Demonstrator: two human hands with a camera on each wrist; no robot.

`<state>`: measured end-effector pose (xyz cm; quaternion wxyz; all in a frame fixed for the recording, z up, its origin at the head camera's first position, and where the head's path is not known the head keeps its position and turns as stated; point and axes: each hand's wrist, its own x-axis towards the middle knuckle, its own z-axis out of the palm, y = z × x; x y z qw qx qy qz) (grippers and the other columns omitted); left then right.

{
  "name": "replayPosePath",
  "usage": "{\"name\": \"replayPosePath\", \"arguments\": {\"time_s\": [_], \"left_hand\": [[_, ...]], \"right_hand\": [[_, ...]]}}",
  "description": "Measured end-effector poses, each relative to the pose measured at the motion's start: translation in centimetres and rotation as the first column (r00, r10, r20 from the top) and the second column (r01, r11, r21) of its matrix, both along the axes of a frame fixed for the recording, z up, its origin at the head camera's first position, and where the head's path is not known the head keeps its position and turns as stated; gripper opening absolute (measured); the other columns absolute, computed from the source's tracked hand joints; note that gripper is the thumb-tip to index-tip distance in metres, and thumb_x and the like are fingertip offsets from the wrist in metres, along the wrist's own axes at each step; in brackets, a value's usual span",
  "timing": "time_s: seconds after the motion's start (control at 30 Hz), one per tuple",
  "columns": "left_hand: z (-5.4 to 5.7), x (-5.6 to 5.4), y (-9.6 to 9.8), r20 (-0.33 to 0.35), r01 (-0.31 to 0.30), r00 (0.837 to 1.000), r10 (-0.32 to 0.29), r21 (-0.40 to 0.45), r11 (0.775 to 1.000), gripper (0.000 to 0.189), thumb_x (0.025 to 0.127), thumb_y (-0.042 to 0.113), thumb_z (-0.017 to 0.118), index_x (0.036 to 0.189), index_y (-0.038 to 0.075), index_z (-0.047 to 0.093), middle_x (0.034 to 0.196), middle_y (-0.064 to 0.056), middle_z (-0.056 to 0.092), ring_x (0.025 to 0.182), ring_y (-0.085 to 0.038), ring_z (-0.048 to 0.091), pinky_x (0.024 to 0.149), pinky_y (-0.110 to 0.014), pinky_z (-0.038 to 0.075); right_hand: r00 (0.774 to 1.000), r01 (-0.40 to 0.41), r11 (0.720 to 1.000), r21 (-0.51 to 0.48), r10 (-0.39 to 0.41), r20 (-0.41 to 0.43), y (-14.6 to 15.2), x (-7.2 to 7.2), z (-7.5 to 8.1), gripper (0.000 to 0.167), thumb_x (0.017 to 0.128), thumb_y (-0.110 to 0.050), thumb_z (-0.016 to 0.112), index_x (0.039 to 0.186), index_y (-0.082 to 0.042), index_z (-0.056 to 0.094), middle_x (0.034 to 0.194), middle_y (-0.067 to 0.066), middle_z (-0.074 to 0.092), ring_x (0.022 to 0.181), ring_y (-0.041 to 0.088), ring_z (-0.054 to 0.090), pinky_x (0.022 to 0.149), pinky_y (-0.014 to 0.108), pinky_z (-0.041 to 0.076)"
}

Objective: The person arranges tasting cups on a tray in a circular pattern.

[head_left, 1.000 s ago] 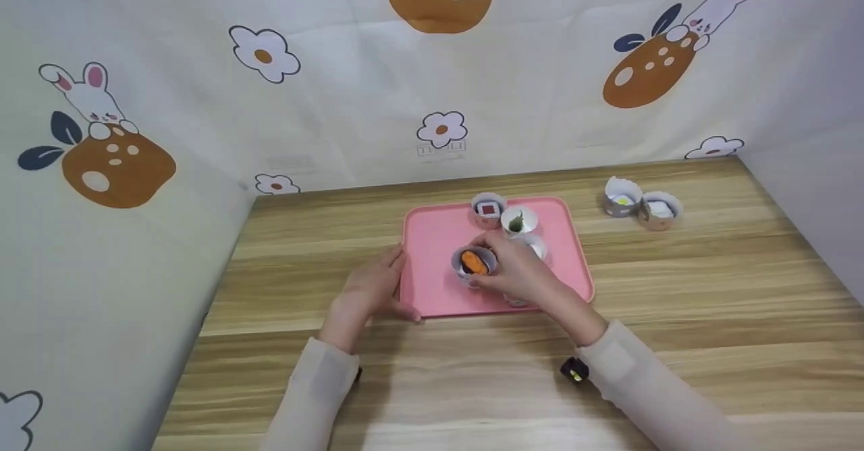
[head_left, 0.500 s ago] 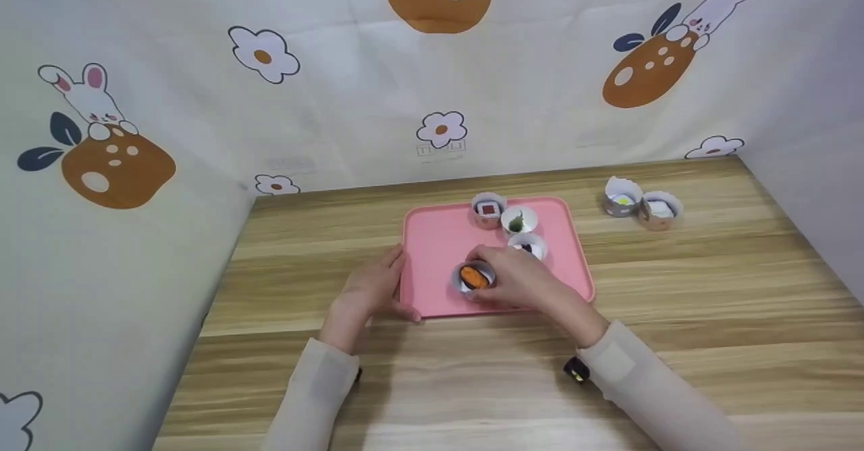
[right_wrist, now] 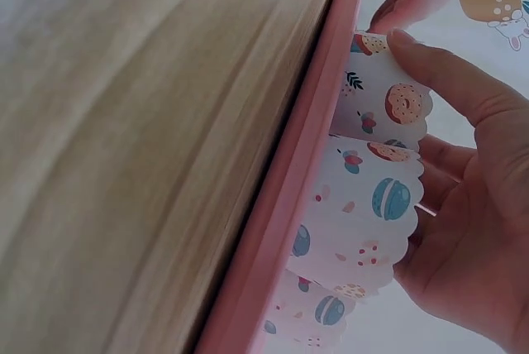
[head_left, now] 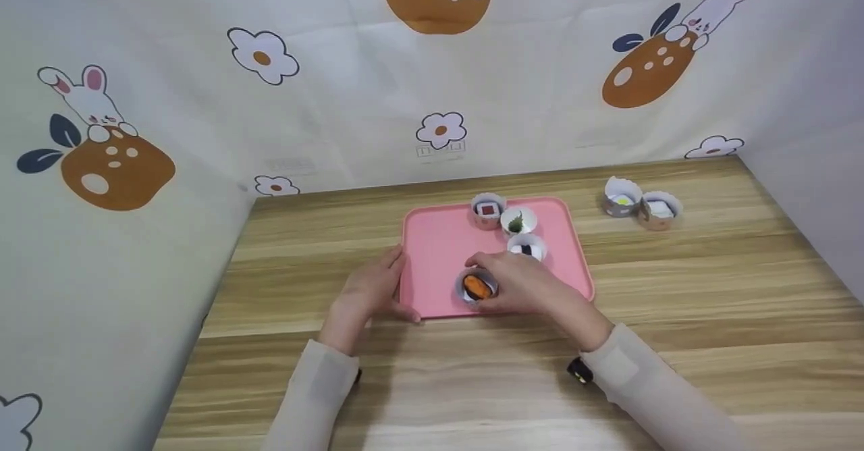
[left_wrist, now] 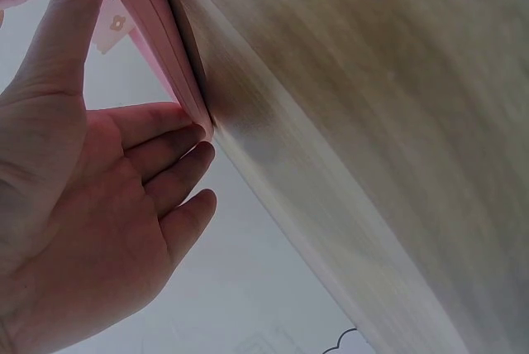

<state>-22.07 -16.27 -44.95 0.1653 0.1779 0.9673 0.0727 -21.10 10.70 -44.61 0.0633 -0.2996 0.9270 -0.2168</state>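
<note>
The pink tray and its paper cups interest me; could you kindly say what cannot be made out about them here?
Head view: the contents of the cup just beside the held cup, hidden by the right hand.
Right wrist view: what either of these cups contains, hidden by their walls.
Left wrist view: the rest of the pink tray's rim, cut off by the top edge.

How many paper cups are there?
7: two cups right of the tray; on it, the red-square cup, leaf cup, black-striped cup, orange-filled cup in the right hand, and, seen from the right wrist, another cup beside it. More may be hidden.
</note>
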Motion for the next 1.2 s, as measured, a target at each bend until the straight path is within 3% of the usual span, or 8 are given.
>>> {"name": "replayPosePath", "arguments": {"time_s": [0.17, 0.37, 0.53, 0.9, 1.2], "left_hand": [[0.1, 0.0, 0.1, 0.001, -0.003, 1.000, 0.003, 0.012, 1.000, 0.123, 0.065, 0.054, 0.086, 0.157, 0.002, 0.023, 0.167, -0.015, 0.019, 0.153, -0.034, 0.023, 0.127, -0.045, 0.023], [0.1, 0.1, 0.0, -0.001, -0.001, 1.000, 0.001, 0.000, 1.000, 0.122, 0.067, 0.056, 0.085, 0.157, 0.002, 0.024, 0.167, -0.015, 0.019, 0.152, -0.035, 0.026, 0.125, -0.049, 0.027], [0.2, 0.1, 0.0, 0.004, -0.001, 1.000, 0.001, 0.006, 1.000, 0.121, 0.067, 0.055, 0.085, 0.157, 0.002, 0.024, 0.167, -0.015, 0.019, 0.151, -0.037, 0.026, 0.125, -0.049, 0.027], [0.1, 0.1, 0.0, 0.011, -0.012, 1.000, 0.012, 0.012, 1.000, 0.122, 0.068, 0.055, 0.086, 0.158, 0.003, 0.022, 0.167, -0.015, 0.018, 0.153, -0.036, 0.024, 0.126, -0.049, 0.025], [0.0, 0.0, 0.0, 0.010, -0.010, 1.000, 0.009, 0.009, 1.000, 0.121, 0.068, 0.055, 0.085, 0.158, 0.003, 0.023, 0.167, -0.015, 0.019, 0.152, -0.037, 0.025, 0.125, -0.050, 0.026]], "right_hand": [[1.000, -0.012, 1.000, -0.006, 0.013, 0.026, 0.3, 0.1, 0.2, 0.061, 0.077, -0.032, 0.084, 0.130, -0.011, 0.061, 0.121, 0.006, 0.070, 0.107, 0.019, 0.066, 0.095, 0.040, 0.057], [0.999, -0.024, 1.000, 0.008, 0.024, -0.031, 0.5, 0.3, 0.4, 0.059, 0.077, -0.034, 0.084, 0.126, -0.009, 0.063, 0.119, 0.005, 0.071, 0.106, 0.019, 0.066, 0.095, 0.041, 0.056], [1.000, -0.003, 1.000, -0.001, 0.003, -0.024, 0.9, 0.5, 0.8, 0.059, 0.078, -0.035, 0.083, 0.128, -0.010, 0.063, 0.121, 0.005, 0.070, 0.108, 0.019, 0.065, 0.095, 0.041, 0.056], [0.998, 0.046, 0.996, -0.075, -0.044, 0.034, 2.3, 0.8, 1.7, 0.063, 0.080, -0.035, 0.083, 0.134, -0.014, 0.060, 0.121, 0.002, 0.069, 0.092, 0.012, 0.066, 0.085, 0.035, 0.058], [0.999, 0.043, 0.994, -0.101, -0.044, -0.011, 3.6, 0.7, 2.2, 0.057, 0.082, -0.029, 0.082, 0.133, -0.014, 0.060, 0.128, 0.006, 0.067, 0.113, 0.022, 0.065, 0.099, 0.043, 0.055]]}}
